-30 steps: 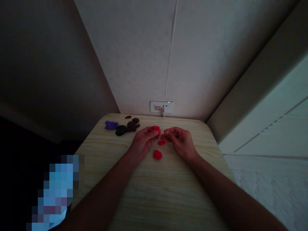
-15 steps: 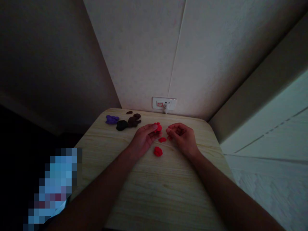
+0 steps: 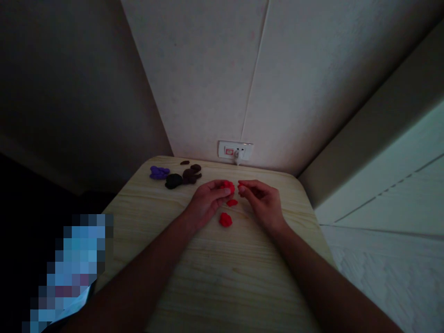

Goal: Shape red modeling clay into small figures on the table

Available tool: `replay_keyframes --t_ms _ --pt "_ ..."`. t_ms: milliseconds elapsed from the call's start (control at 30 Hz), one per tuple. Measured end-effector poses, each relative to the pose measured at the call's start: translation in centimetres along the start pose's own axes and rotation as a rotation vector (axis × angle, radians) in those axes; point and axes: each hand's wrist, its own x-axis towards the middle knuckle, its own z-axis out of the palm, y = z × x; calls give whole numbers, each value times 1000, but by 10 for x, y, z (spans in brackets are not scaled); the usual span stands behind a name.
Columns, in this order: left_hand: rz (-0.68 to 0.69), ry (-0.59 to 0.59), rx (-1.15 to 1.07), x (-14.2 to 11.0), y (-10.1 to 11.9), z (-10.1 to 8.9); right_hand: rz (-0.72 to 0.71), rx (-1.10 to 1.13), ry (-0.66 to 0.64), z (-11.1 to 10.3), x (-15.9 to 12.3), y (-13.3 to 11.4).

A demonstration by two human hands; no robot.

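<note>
Two hands, both bare, are set low over a pale wood-grain table (image 3: 222,282). Item one: the left hand (image 3: 207,201), its fingers (image 3: 220,190) curved and nearly closed, tips resting on a crumpled lump of red modelling clay (image 3: 228,187). Item two: the right hand (image 3: 261,201), its fingers (image 3: 247,188) bent inward in a narrow pinch, just beside that same lump; whether they hold a small bit of clay is too dim to tell. Further red pieces, two: one small flat scrap (image 3: 232,202) lying between the hands, just below the lump, and one rough red lump (image 3: 225,220) on the table nearer the person, clear of both hands. All the red pieces show uneven, torn-looking edges. Toward the back left of the table, well apart from the hands: one purple clay piece (image 3: 159,172), one rounded dark lump (image 3: 174,181), one irregular dark brown cluster (image 3: 191,175), and one small dark sliver (image 3: 185,162). On the wall just behind the far edge: one white socket plate (image 3: 235,149) with a white plug (image 3: 237,159).
</note>
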Motion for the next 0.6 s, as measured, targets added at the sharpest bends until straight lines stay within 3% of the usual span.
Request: replay_keyframes --t_ms 600 --pt "36 15 31 0 -2 1 -27 54 2 0 -1 0"
